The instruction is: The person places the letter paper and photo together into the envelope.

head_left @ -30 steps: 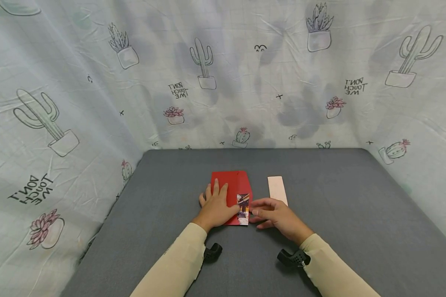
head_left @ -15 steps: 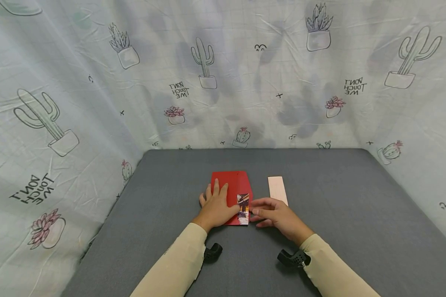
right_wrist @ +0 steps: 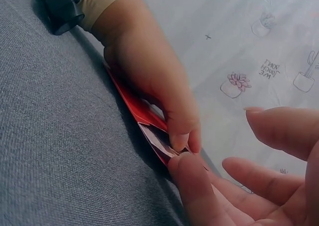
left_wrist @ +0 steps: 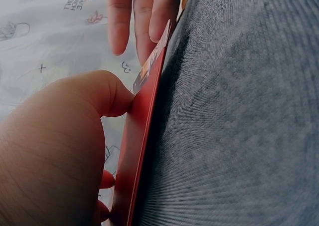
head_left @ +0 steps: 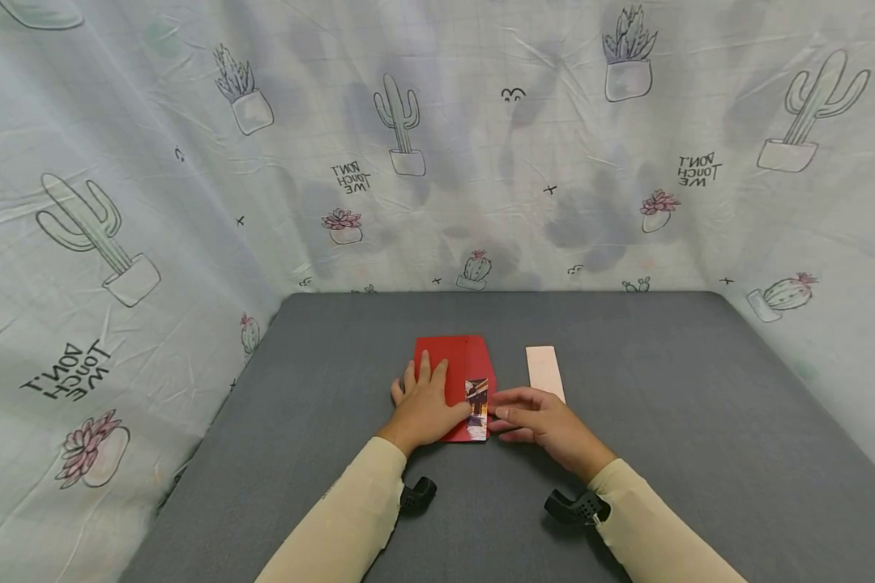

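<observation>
A red envelope (head_left: 455, 352) lies on the grey table with its flap folded out to the right. A printed card (head_left: 477, 401) shows at its opening, the left part hidden. My left hand (head_left: 423, 409) rests on the envelope with fingers spread, its thumb reaching the card's left side. At the card's right edge is my right hand (head_left: 543, 421), fingers loosely bent. In the right wrist view, one fingertip (right_wrist: 187, 168) of that hand touches the card's edge, while thumb and other fingers stand apart. The left wrist view shows the left thumb (left_wrist: 117, 96) pressing on the envelope.
A pale pink paper strip (head_left: 544, 371) lies just beyond my right hand, its near end hidden. The grey table (head_left: 663, 389) spreads around the hands. Behind and beside it hangs a white curtain (head_left: 467, 162) with cactus drawings.
The card has shifted very slightly left, and the right hand's lower fingers have edged toward it. My left hand and the envelope stay put.
</observation>
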`<state>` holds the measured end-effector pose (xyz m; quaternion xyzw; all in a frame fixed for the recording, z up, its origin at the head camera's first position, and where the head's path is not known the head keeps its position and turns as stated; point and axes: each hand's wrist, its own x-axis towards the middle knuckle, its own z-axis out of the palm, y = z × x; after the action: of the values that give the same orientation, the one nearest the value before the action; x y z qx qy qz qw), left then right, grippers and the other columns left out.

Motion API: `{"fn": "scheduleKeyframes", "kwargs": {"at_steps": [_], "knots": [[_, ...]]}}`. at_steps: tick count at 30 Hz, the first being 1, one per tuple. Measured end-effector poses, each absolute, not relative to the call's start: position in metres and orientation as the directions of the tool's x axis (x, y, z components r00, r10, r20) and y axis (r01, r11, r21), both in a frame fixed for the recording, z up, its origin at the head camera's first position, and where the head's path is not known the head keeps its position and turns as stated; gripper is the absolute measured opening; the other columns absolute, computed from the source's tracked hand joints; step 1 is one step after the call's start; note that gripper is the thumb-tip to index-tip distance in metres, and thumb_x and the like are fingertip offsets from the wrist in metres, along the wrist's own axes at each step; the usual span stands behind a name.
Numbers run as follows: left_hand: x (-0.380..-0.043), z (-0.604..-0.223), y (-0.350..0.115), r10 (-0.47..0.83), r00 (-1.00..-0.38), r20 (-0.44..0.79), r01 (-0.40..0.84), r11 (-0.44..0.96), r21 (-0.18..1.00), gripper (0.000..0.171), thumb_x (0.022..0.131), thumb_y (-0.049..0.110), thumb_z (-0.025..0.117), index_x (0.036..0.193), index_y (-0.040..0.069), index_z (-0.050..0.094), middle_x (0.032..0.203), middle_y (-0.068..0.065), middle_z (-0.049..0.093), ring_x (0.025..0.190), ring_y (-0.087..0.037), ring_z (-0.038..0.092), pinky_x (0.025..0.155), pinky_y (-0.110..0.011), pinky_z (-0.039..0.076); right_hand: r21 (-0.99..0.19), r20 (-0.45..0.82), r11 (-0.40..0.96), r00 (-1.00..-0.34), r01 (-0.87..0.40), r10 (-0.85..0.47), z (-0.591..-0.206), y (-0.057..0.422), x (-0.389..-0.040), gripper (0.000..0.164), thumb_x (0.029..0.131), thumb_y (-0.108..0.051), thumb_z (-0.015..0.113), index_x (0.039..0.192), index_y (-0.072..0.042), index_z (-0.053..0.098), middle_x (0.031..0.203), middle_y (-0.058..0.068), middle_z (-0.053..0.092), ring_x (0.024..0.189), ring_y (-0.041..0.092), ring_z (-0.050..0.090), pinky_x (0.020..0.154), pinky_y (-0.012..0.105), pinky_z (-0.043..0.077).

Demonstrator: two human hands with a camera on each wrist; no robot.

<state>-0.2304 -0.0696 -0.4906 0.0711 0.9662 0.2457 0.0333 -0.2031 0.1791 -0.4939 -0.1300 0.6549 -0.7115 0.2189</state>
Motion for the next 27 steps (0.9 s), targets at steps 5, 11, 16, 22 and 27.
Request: {"fn": "scheduleKeyframes", "kwargs": {"at_steps": [5, 11, 16, 22, 27], "knots": [[-0.230, -0.494, -0.070, 0.153, -0.988, -0.027, 0.122, 0.873, 0.472, 0.096, 0.091, 0.052, 0.066, 0.171, 0.011, 0.036, 0.180, -0.019, 0.011, 0.161, -0.048, 0.005, 0.120, -0.074, 0.004, -0.990, -0.074, -0.067, -0.864, 0.124, -0.499, -0.495, 0.179, -0.201, 0.054, 0.110, -0.019, 0.066, 0.150, 0.014, 0.053, 0.151, 0.028, 0.058, 0.125, 0.039, 0.069, 0.098, 0.040, 0.058], [-0.231, -0.498, -0.070, 0.158, -0.987, -0.028, 0.127, 0.875, 0.467, 0.098, 0.090, 0.055, 0.065, 0.172, 0.011, 0.035, 0.180, -0.019, 0.010, 0.161, -0.048, 0.005, 0.120, -0.074, 0.003, -0.991, -0.062, -0.075, -0.861, 0.115, -0.504, -0.498, 0.179, -0.200, 0.055, 0.111, -0.020, 0.065, 0.151, 0.015, 0.051, 0.153, 0.028, 0.056, 0.127, 0.039, 0.068, 0.098, 0.040, 0.058], [-0.231, -0.500, -0.071, 0.158, -0.987, -0.025, 0.128, 0.875, 0.466, 0.098, 0.090, 0.055, 0.065, 0.172, 0.012, 0.035, 0.180, -0.019, 0.010, 0.161, -0.048, 0.005, 0.120, -0.074, 0.003, -0.989, -0.074, -0.075, -0.858, 0.130, -0.508, -0.500, 0.178, -0.200, 0.056, 0.112, -0.022, 0.064, 0.154, 0.013, 0.049, 0.154, 0.027, 0.056, 0.129, 0.039, 0.067, 0.099, 0.040, 0.058], [-0.229, -0.500, -0.071, 0.155, -0.988, -0.018, 0.128, 0.872, 0.472, 0.096, 0.090, 0.053, 0.066, 0.171, 0.011, 0.036, 0.180, -0.019, 0.011, 0.161, -0.048, 0.006, 0.120, -0.074, 0.003, -0.987, -0.081, -0.081, -0.858, 0.141, -0.508, -0.502, 0.176, -0.198, 0.057, 0.112, -0.022, 0.064, 0.155, 0.012, 0.048, 0.154, 0.027, 0.056, 0.130, 0.039, 0.066, 0.099, 0.040, 0.058], [-0.229, -0.502, -0.071, 0.154, -0.988, -0.029, 0.124, 0.882, 0.455, 0.097, 0.091, 0.056, 0.065, 0.173, 0.013, 0.033, 0.181, -0.017, 0.009, 0.162, -0.047, 0.004, 0.120, -0.073, 0.002, -0.982, -0.063, -0.120, -0.860, 0.143, -0.506, -0.502, 0.175, -0.196, 0.057, 0.112, -0.020, 0.062, 0.154, 0.015, 0.046, 0.157, 0.030, 0.052, 0.136, 0.041, 0.061, 0.100, 0.041, 0.057]]}}
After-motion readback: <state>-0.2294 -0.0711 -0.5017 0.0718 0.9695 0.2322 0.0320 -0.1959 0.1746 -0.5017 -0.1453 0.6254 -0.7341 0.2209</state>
